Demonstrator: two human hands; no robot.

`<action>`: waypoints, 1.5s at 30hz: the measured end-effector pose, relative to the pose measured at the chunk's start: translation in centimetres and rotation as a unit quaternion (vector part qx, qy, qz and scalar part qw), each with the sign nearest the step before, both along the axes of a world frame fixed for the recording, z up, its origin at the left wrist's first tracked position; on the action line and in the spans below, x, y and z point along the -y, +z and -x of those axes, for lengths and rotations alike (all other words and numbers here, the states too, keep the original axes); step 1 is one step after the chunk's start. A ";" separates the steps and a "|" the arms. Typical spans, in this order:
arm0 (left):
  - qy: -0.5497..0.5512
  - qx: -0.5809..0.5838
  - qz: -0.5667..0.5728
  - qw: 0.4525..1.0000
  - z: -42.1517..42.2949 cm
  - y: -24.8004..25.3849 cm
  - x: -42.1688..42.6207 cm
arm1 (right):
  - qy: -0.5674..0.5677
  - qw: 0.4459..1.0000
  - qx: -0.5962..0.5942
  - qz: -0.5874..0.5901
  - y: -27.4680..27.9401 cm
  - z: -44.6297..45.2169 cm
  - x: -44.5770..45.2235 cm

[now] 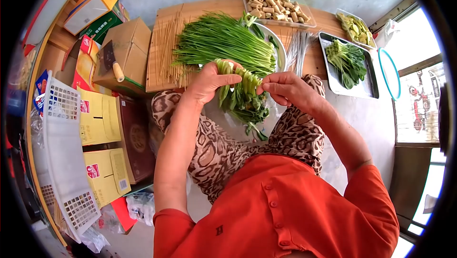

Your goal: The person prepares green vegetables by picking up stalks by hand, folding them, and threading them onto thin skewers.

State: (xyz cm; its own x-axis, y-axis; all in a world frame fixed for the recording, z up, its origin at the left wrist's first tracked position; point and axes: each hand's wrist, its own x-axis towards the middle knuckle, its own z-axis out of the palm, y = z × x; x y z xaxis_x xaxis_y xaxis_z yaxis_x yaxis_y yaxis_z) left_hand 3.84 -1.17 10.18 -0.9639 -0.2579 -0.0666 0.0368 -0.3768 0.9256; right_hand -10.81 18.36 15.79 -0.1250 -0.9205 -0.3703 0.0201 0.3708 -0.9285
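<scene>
Over my lap, my left hand [213,83] is closed around a row of leafy greens [245,100]. Their pale stems are lined up side by side at the top, and dark leaves hang below. My right hand [287,88] is at the right end of the row, thumb and forefinger pinched together. Whatever lies between those fingertips is too small to make out. Just beyond both hands, a large heap of long green chives [223,41] lies on a white plate [282,44]. Thin wooden skewers [167,53] are spread to the left of the chives.
On the wooden table [233,7] stand a clear tub of beige cut rolls [273,7] and a box of yellow-green slices [356,30]. Metal skewers [299,51] lie near a tray [333,78] holding bunched greens [347,63]. Cardboard boxes [124,53] and a white basket [66,148] fill the left side.
</scene>
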 end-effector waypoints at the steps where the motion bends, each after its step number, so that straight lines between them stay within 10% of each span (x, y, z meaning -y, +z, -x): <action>1: 0.000 0.005 0.016 1.000 0.2 -0.3 0.0 | 0.004 1.000 0.000 0.001 -0.3 0.2 0.1; 21: -0.025 0.033 0.059 0.997 3.8 -0.3 -1.5 | -0.029 0.999 0.025 0.030 -1.5 3.7 -3.2; 31: 0.092 0.084 0.061 0.990 3.1 -2.1 -1.1 | -0.238 0.958 0.123 0.104 -1.8 8.6 -8.6; 45: 0.078 0.127 0.068 0.986 3.3 -3.0 -1.7 | -0.501 0.771 -0.368 0.138 3.0 29.2 -18.3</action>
State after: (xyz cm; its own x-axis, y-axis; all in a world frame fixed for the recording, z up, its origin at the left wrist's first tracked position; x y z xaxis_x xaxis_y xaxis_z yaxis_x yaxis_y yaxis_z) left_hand 0.57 0.51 7.16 -0.8679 -0.4255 -0.2563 -0.1555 -0.2574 0.9537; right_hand -40.02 36.64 18.74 -0.9073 -0.2573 0.3327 -0.4020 0.2984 -0.8656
